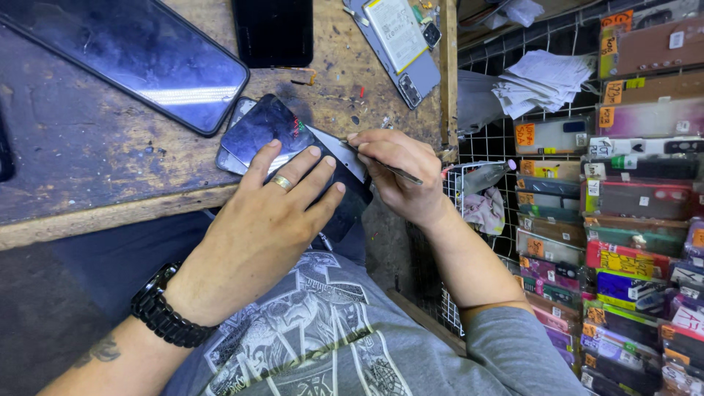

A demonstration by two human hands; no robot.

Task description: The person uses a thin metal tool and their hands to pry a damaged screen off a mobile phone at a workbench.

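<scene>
The left hand covers most of the dark phone under it, so only the phone's upper end and a strip of its right edge show. The right hand hides the tip of the thin metal tool, so where it meets the phone cannot be told. The large phone at the upper left, the black phone and the opened phone are all cut off by the top edge.
</scene>
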